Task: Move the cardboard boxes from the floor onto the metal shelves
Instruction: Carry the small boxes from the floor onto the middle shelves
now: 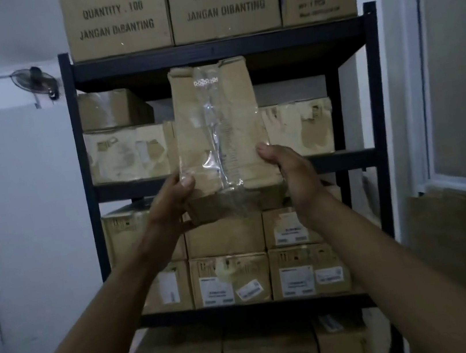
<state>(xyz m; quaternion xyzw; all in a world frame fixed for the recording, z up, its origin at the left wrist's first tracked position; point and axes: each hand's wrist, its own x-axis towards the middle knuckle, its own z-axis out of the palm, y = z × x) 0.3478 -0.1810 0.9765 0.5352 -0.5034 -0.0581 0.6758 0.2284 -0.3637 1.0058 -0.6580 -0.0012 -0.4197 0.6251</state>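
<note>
I hold a worn cardboard box (234, 109) with clear tape down its top, raised in front of the dark metal shelf unit (219, 54). My left hand (169, 207) grips its near left corner and my right hand (292, 173) grips its near right side. The box's far end points at the second shelf level, above a row of battered boxes (128, 154) lying there. Whether the far end rests on that row, I cannot tell.
Large printed boxes (117, 18) fill the top shelf. A small box (112, 108) sits at the left of the second level. Lower shelves hold labelled boxes (230, 279). A wall fan (34, 80) hangs left; a window frame (424, 87) stands right.
</note>
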